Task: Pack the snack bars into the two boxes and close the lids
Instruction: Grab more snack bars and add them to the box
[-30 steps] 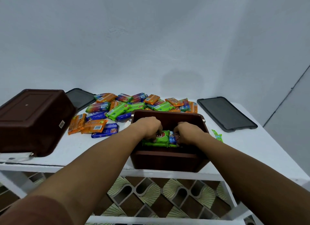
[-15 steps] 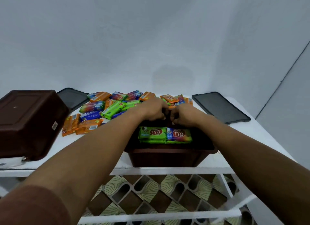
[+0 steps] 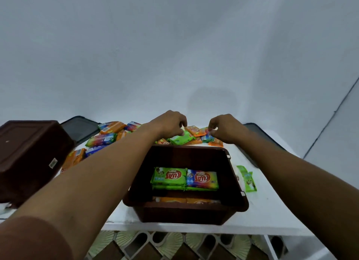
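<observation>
Both your arms reach over the open box point(image 3: 238, 200) to the pile of snack bars point(image 3: 108, 138) behind it on the desk point(image 3: 272, 211). Your right hand point(image 3: 226, 129) pinches the edge of a blue bar point(image 3: 207, 137) between thumb and fingertips. Your left hand point(image 3: 169, 125) is curled over a green bar point(image 3: 179, 139); whether it grips the bar or only touches it, you cannot tell from here.

In the box, a green packet point(image 3: 169, 177) and a blue packet point(image 3: 202, 179) lie side by side on a stack, with orange packets point(image 3: 186, 200) in a row nearer you.

The risks from here:
- An edge pinch on a slick wrapper is weak. The blue bar may slip as you lift it back over the far rim.
- Your forearms pass low over the box. It stands near the front edge of the desk, so a drag on the rim could nudge it towards the drop.
- Bars dropped in crooked will probably ride up and stop the lid seating later.
- The second box point(image 3: 27, 153) lies upside down at your left and partly over the desk edge; an elbow could tip it.
- One stray green bar point(image 3: 246, 179) lies beside the open box, easy to overlook.
- The two dark lids point(image 3: 79, 127) lie flat behind the pile, one on each side, partly masked by your arms.
</observation>
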